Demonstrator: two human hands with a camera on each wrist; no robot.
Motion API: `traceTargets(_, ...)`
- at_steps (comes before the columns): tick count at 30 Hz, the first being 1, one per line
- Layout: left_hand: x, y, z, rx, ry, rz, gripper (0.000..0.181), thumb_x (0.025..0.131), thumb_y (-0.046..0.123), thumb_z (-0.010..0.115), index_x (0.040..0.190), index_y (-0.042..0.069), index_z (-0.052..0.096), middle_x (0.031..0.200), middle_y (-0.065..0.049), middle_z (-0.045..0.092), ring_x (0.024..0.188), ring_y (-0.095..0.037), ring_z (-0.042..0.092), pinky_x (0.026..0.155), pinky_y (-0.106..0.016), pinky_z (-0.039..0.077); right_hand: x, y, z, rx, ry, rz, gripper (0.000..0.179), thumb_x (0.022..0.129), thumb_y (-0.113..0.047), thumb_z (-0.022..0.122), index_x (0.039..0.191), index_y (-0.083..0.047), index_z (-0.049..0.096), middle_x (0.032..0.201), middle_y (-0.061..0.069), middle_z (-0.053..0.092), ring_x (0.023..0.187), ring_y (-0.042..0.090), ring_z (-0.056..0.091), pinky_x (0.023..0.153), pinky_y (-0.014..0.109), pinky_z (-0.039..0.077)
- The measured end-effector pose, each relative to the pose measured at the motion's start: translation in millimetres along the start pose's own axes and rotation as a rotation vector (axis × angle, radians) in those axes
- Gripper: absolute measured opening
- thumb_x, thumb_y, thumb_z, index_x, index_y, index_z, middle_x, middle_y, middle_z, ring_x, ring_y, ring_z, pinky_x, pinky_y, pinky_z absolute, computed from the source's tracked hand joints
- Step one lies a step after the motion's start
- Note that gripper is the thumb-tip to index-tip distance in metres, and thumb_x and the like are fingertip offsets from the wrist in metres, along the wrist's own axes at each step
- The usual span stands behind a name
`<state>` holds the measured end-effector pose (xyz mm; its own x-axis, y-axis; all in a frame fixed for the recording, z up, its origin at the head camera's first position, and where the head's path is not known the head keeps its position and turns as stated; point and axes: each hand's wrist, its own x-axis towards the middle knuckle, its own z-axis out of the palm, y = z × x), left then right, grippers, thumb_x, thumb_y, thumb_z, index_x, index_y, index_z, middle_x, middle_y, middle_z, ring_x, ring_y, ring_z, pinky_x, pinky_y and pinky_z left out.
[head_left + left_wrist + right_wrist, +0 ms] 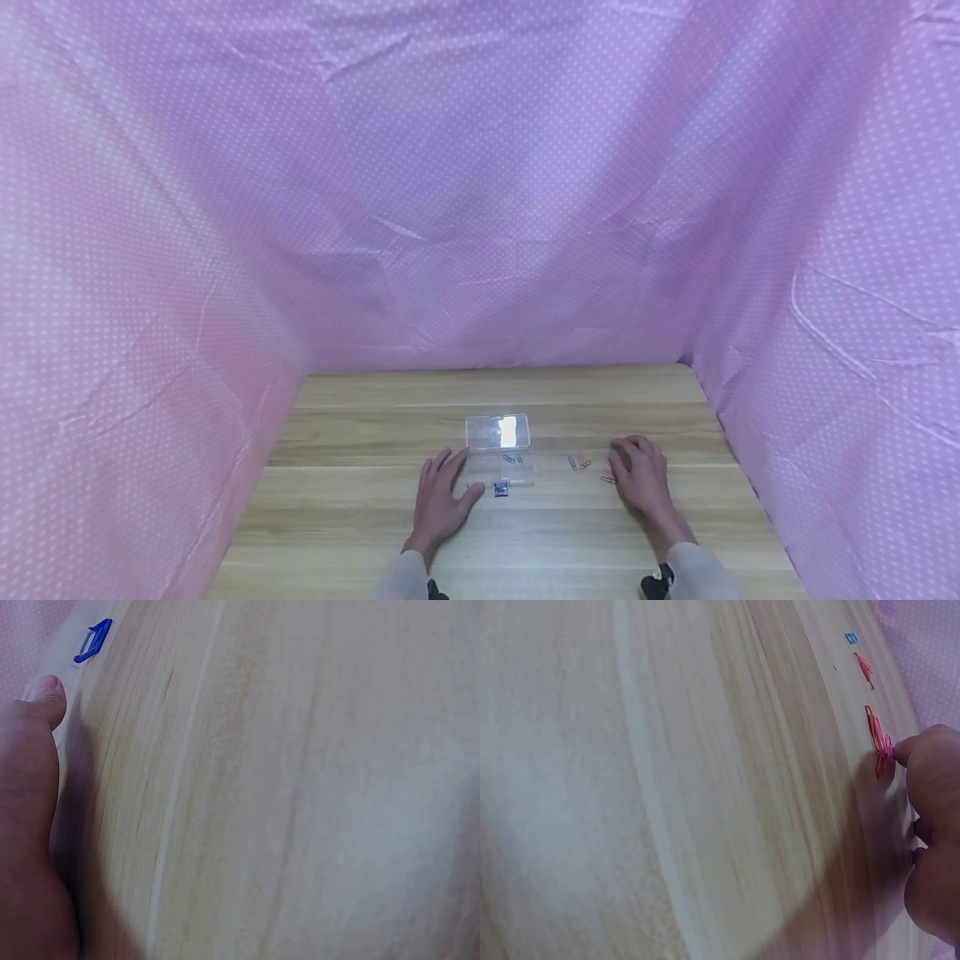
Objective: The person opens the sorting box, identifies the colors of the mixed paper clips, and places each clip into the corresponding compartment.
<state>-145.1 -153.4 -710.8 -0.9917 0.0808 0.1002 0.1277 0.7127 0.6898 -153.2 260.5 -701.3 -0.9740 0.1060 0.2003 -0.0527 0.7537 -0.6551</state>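
Observation:
A clear plastic box (480, 468) lies on the table with its lid (483, 433) folded back, and a few paper clips (513, 458) are inside. At its near edge is a blue latch (501, 489), also visible in the left wrist view (94, 640). My left hand (441, 504) rests at the box's left side, fingers spread, thumb near the front corner. Over to the right, my right hand (643, 477) reaches down with bent fingers to loose paper clips. Red and pink paper clips (877, 746) lie right at its fingertips; I cannot tell whether it pinches one.
Between the box and my right hand lie several loose clips (577, 462). The wooden table (360, 433) is enclosed at the back and sides by a pink dotted cloth (495, 317).

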Motion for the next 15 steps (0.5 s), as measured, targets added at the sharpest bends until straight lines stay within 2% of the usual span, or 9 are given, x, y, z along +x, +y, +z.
traceTargets(7,-0.1,-0.2,0.0,-0.007,0.001,0.001,0.074,0.098,0.056,0.083,0.163,0.028,0.060,0.170,-0.010,0.060,0.166,-0.040,0.044,0.144,-0.068,0.019,-0.1,1.7,3.3,-0.015,0.041,-0.032,0.028,0.103,-0.012,0.077,0.129,-0.001,0.079,0.131,0.026,0.070,0.128,0.051,0.057,0.109,0.069,0.041)
traceTargets(15,0.4,-0.3,0.0,0.001,-0.007,-0.006,0.075,0.099,0.056,0.082,0.164,0.027,0.059,0.170,-0.008,0.061,0.167,-0.038,0.043,0.146,-0.065,0.017,0.9,-1.1,0.4,-0.023,0.014,-0.017,0.025,0.103,-0.009,0.078,0.127,-0.002,0.081,0.130,0.025,0.069,0.127,0.049,0.058,0.109,0.066,0.040)
